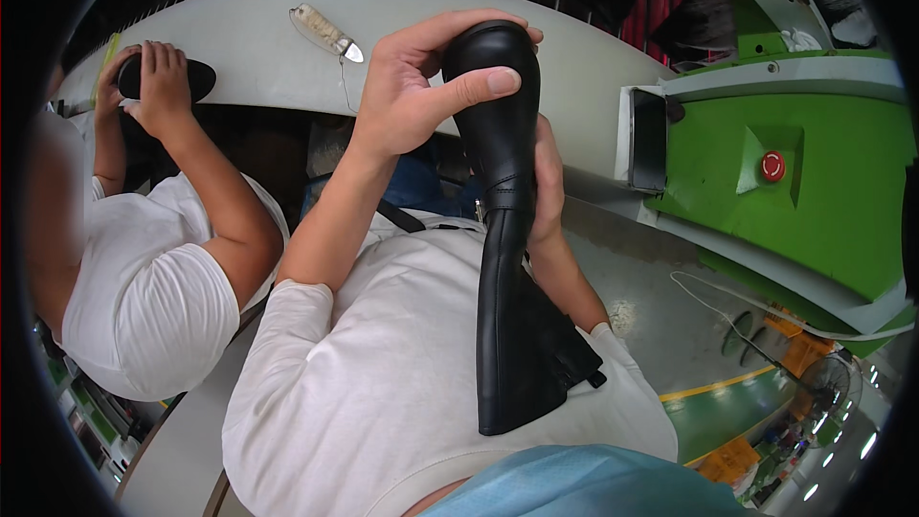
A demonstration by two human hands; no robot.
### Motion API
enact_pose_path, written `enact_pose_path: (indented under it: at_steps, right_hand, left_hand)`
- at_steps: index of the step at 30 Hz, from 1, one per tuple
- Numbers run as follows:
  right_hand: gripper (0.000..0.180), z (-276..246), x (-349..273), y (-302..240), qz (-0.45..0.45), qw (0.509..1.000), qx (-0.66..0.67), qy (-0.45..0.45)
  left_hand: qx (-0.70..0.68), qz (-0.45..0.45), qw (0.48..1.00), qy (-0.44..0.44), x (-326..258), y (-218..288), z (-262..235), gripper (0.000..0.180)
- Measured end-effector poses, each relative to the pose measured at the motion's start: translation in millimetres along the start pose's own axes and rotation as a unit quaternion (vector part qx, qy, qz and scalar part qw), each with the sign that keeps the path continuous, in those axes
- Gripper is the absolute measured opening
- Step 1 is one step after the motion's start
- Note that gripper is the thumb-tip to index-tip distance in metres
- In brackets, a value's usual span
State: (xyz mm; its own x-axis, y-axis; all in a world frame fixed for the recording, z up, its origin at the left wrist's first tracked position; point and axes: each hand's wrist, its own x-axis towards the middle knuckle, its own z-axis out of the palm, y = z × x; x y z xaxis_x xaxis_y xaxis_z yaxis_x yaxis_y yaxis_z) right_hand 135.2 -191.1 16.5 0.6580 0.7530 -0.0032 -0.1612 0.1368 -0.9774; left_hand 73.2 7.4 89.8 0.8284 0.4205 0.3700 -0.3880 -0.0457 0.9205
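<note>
A black leather boot (498,134) is held up in front of my chest, its rounded toe pointing away from me and its shaft hanging toward me. My left hand (421,81) grips the toe end, thumb lying across the top of the vamp and fingers round the front edge. Along the boot's right side, near the ankle, is my right hand (548,182); most of its fingers are hidden behind the boot. The shaft (522,354) flares out against my white shirt. Beyond my left hand, a short knife (327,33) with a wrapped handle and a string lies on the table.
The pale table (402,5) curves across the far side. On the left, a co-worker in white holds a black shoe (168,81). A green machine (795,201) with a red button (773,167) stands at the right. A fan (828,378) stands farther back, lower right.
</note>
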Motion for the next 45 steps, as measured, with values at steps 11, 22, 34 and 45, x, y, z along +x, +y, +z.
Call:
enact_pose_path:
  at_steps: [11, 22, 34, 45]
  right_hand:
    - [0.077, -11, -8, 7, -0.016, 1.000, -0.021, -0.013]
    - [0.095, 12, -16, 24, -0.242, 0.946, -0.210, 0.056]
    - [0.061, -16, -18, 16, -0.136, 0.991, 0.004, 0.012]
    - [0.053, 12, -13, 1, -0.070, 0.975, 0.145, 0.153]
  left_hand:
    - [0.013, 0.013, 0.998, 0.060, -6, 6, 4, 0.045]
    - [0.069, 0.008, 0.994, 0.080, -6, 15, 12, 0.043]
    - [-0.074, -0.037, 0.987, 0.137, -39, -13, 8, 0.040]
    - [0.069, 0.008, 0.977, 0.204, -50, -16, 13, 0.023]
